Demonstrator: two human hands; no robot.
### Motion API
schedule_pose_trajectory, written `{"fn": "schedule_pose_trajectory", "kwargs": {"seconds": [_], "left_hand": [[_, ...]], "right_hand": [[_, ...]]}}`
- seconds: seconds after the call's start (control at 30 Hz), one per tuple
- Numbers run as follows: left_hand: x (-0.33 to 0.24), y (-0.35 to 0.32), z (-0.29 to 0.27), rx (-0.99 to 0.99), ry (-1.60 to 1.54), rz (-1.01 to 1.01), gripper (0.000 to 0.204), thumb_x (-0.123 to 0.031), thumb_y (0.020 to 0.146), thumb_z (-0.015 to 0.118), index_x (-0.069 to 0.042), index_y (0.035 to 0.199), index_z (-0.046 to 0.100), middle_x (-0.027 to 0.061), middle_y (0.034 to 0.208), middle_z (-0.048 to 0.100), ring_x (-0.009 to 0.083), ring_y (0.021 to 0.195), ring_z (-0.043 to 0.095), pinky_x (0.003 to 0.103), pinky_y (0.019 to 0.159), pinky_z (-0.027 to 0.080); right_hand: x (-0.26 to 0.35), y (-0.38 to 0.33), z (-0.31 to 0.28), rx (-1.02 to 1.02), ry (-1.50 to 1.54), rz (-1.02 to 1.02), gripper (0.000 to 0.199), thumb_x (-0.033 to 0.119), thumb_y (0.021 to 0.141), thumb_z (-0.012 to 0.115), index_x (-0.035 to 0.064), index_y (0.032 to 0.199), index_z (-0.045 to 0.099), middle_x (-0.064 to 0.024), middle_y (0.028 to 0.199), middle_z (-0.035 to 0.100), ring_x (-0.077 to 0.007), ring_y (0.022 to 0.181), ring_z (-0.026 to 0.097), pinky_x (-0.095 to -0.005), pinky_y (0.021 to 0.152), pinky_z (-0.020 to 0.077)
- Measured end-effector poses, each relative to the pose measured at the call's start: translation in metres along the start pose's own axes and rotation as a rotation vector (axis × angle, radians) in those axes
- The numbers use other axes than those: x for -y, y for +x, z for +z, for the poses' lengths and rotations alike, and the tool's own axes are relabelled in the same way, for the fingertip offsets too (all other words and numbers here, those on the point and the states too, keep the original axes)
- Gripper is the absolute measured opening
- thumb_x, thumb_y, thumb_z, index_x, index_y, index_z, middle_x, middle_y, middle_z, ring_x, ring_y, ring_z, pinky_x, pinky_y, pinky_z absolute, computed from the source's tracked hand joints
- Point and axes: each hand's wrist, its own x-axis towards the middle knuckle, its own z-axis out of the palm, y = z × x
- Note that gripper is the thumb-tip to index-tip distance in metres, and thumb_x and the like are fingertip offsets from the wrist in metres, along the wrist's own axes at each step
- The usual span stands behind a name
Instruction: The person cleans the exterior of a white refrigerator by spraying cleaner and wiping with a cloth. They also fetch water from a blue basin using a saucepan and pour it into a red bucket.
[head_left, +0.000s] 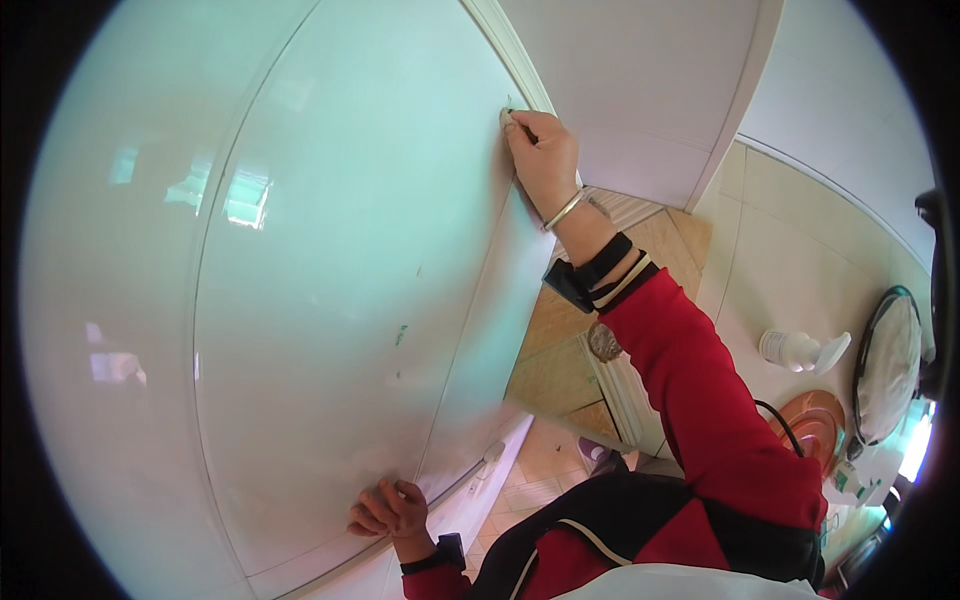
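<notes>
Against the pale glass panel [330,280], right hand [543,155] pinches a small whitish pad [506,118], possibly a cloth, near the top edge by the frame [520,60]. Left hand [388,508], fingers curled on nothing visible, rests at the panel's lower edge.

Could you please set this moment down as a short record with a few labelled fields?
Setting: a large white board with a pale frame, tiled floor below
Right hand: raised near the board's upper edge, pinching a small pale thing against it; too small to identify
Left hand: curled at the board's lower edge
Clothing: red sleeve, bracelet
Nearby: white bottle on its side
</notes>
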Motion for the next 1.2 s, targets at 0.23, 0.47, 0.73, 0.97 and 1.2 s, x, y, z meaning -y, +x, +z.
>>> {"fn": "schedule_pose_trajectory", "kwargs": {"seconds": [0.23, 0.47, 0.73, 0.97, 1.2], "left_hand": [[-0.001, 0.003, -0.001, 0.025, 0.009, -0.016, 0.026, -0.019, 0.078, 0.051, -0.006, 0.1, 0.051, 0.0186, 0.116, 0.043, 0.0417, 0.103, 0.039, 0.057, 0.098, 0.013], [-0.002, 0.011, -0.006, 0.107, -0.02, -0.067, 0.022, -0.016, 0.074, 0.051, -0.009, 0.094, 0.051, 0.0153, 0.105, 0.044, 0.0343, 0.08, 0.042, 0.05, 0.076, 0.029], [-0.002, 0.01, 0.0, 0.002, -0.003, -0.059, 0.018, -0.023, 0.078, 0.05, -0.01, 0.09, 0.054, 0.0135, 0.109, 0.045, 0.0353, 0.086, 0.042, 0.053, 0.092, 0.021], [-0.002, 0.01, 0.0, -0.023, 0.002, -0.027, 0.024, -0.025, 0.078, 0.051, -0.01, 0.096, 0.056, 0.0142, 0.114, 0.046, 0.0372, 0.104, 0.04, 0.052, 0.094, 0.02], [-0.002, 0.014, -0.004, -0.012, -0.033, -0.039, 0.024, -0.023, 0.076, 0.054, -0.014, 0.099, 0.057, 0.012, 0.117, 0.045, 0.0351, 0.112, 0.035, 0.053, 0.1, 0.015]], "right_hand": [[-0.02, -0.002, 0.0, -0.051, -0.007, -0.047, 0.017, 0.014, 0.077, 0.06, 0.0012, 0.087, 0.063, -0.014, 0.079, 0.061, -0.0239, 0.069, 0.058, -0.0309, 0.064, 0.0467], [0.008, -0.034, 0.002, 0.034, 0.29, 0.131, 0.016, 0.013, 0.076, 0.06, 0.001, 0.085, 0.062, -0.0132, 0.081, 0.06, -0.0246, 0.069, 0.057, -0.0309, 0.063, 0.046], [0.074, -0.093, -0.013, 0.216, 0.169, -0.09, 0.013, 0.012, 0.076, 0.061, 0.0037, 0.087, 0.06, -0.0107, 0.083, 0.059, -0.0171, 0.077, 0.056, -0.0281, 0.068, 0.0459], [0.079, -0.103, -0.011, 0.174, 0.207, -0.073, 0.013, 0.011, 0.075, 0.063, 0.0025, 0.083, 0.059, -0.0084, 0.076, 0.059, -0.0154, 0.069, 0.055, -0.0257, 0.06, 0.0451], [0.087, -0.165, -0.009, 0.154, 0.311, -0.02, 0.011, 0.002, 0.074, 0.06, 0.004, 0.084, 0.058, -0.0104, 0.087, 0.057, -0.0207, 0.074, 0.056, -0.0266, 0.065, 0.0456]]}}
